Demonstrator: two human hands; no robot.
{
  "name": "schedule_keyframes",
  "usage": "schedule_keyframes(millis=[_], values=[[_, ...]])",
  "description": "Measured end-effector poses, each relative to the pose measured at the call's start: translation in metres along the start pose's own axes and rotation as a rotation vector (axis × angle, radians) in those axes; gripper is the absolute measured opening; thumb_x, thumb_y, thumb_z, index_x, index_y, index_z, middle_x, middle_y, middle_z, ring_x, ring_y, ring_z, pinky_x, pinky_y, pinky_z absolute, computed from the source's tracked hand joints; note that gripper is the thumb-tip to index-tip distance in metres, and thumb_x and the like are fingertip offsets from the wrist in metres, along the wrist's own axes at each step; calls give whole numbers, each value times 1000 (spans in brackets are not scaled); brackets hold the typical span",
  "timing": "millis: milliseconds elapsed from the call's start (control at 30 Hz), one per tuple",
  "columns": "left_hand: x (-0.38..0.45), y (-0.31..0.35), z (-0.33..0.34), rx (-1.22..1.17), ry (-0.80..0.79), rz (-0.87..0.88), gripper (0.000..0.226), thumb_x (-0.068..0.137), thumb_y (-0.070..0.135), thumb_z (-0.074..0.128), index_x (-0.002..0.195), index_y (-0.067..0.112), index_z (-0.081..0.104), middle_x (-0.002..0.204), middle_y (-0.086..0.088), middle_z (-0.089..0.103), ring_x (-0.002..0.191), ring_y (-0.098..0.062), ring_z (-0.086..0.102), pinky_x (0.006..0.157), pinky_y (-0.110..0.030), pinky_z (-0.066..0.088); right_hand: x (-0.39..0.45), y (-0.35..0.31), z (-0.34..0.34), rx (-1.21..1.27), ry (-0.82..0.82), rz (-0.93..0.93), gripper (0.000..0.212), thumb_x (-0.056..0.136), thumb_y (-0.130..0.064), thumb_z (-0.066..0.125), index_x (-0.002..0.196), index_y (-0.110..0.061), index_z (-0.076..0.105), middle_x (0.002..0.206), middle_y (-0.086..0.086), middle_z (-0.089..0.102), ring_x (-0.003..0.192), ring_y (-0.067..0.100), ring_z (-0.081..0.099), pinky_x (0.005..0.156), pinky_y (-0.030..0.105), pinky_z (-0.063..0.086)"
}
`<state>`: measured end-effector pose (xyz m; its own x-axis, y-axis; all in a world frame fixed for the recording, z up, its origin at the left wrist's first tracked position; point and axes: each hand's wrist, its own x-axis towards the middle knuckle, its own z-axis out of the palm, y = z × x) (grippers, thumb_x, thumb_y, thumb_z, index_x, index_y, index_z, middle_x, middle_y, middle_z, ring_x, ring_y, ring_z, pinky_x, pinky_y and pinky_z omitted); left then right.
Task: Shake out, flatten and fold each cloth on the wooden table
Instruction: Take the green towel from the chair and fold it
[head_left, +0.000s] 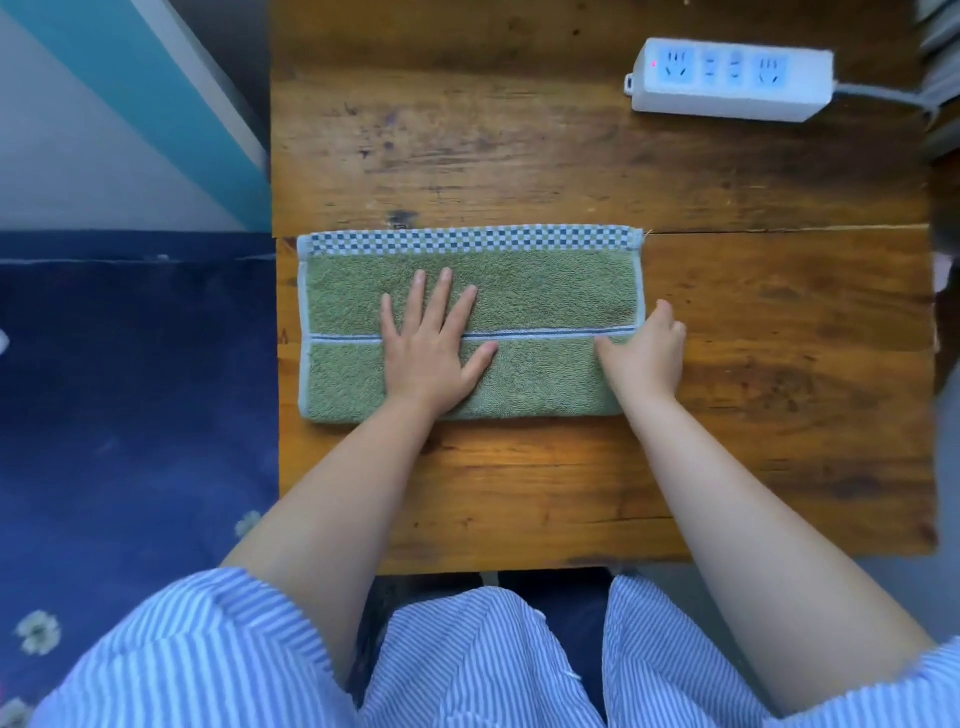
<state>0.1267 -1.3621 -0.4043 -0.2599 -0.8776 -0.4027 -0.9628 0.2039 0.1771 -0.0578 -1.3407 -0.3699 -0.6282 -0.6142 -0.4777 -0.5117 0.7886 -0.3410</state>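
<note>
Green towel (470, 325) lies flat on the wooden table (571, 467), folded into a long rectangle w/ long sides running left-right. Checkered blue/white band runs along its far edge; a thin blue & white stripe crosses it lengthwise, a bit nearer than the middle. Pale trim down both short ends. Near edge looks like the fold, rounded & slightly thick.

Left hand (434, 343) rests palm-down on the towel, left of its centre, fingers straight & spread, thumb out toward the right, lying over the stripe. Nothing gripped, just pressing flat.

Right hand (644, 348) is at the towel's right end, partly over the edge. Thumb lies on top of the terry near the stripe; fingers curl down at the short edge, so it seems to be pinching that end, though the fingertips are hidden & can't fully confirm.

Towel sits toward the left side of the table, its left end close to the table's left edge, w/ bare wood beyond & to the right of it.

Beyond the towel, at the far right of the table: a white power strip (730, 78) w/ a small red light on & grey cord trailing off right.

Left of the towel, off the table: dark blue floor covering (130, 389) w/ pale flower prints. Nearer than the towel: blue/white striped garment (467, 660) on the person.
</note>
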Motion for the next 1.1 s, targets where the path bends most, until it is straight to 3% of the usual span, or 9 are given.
schedule_keyframes(millis=[200, 300, 400, 500, 633, 733, 867, 967, 1100], values=[[1, -2, 0, -7, 1, 11, 67, 91, 59, 28, 148, 32, 5, 158, 4, -4, 146, -20, -9, 115, -49, -7, 3, -6, 4, -1, 24, 59, 62, 82, -11, 59, 136, -5, 30, 134, 15, 48, 127, 33, 36, 103, 37, 33], [0, -3, -1, -11, 0, 21, 67, 91, 59, 28, 148, 32, 4, 158, 4, -5, 146, -20, -10, 115, -49, -7, 4, -9, 8, 80, 21, 139, 41, 79, -6, 57, 119, -2, 47, 122, 16, 57, 117, 34, 48, 95, 37, 41], [0, -3, -1, -15, -6, 31, 67, 91, 59, 27, 148, 32, 3, 158, 4, -6, 146, -20, -10, 115, -50, -8, 4, -11, 3, 263, -44, 219, 20, 73, -1, 61, 94, -3, 60, 104, 14, 65, 95, 30, 59, 83, 35, 49], [-1, -4, -2, -24, -15, 40, 67, 92, 59, 26, 148, 31, 3, 158, 4, -7, 146, -20, -11, 115, -50, -8, -1, -9, -7, 334, -115, 214, 17, 74, 0, 62, 87, -10, 60, 94, 10, 62, 85, 24, 56, 75, 31, 45], [-1, -8, -8, -50, -37, 74, 66, 93, 56, 26, 149, 30, 3, 158, 3, -8, 146, -20, -12, 115, -48, -9, -7, -13, -18, 314, -152, 164, 18, 75, -3, 62, 89, -11, 53, 99, 10, 58, 89, 25, 54, 79, 34, 45], [-5, -20, -13, -95, -3, 110, 62, 95, 49, 31, 149, 25, 9, 159, 0, -3, 146, -19, -8, 117, -43, -6, -17, -21, -27, 271, -128, 54, 31, 73, 0, 66, 76, -18, 41, 96, 9, 54, 86, 21, 52, 64, 29, 44], [-18, -53, -17, -202, 60, 91, 54, 97, 34, 37, 146, 17, 24, 158, -3, 8, 147, -19, 0, 118, -39, -2, -43, -42, -38, 376, -119, -99, 49, 72, 5, 68, 110, -13, 43, 101, 6, 57, 90, 21, 56, 75, 33, 45], [-32, -82, -19, -280, 158, 109, 44, 94, 26, 40, 133, 7, 49, 149, -13, 35, 142, -29, 23, 115, -47, 14, -68, -66, -27, 367, -67, -251, 59, 70, 6, 68, 120, -16, 44, 95, -3, 50, 89, 19, 53, 75, 29, 42], [-47, -117, -19, -406, 249, 26, 38, 84, 16, 47, 112, -4, 63, 127, -23, 57, 124, -42, 48, 100, -53, 37, -107, -102, 16, 295, -61, -514, 55, 72, 9, 60, 122, -11, 48, 105, 3, 47, 94, 16, 47, 74, 7, 37]])
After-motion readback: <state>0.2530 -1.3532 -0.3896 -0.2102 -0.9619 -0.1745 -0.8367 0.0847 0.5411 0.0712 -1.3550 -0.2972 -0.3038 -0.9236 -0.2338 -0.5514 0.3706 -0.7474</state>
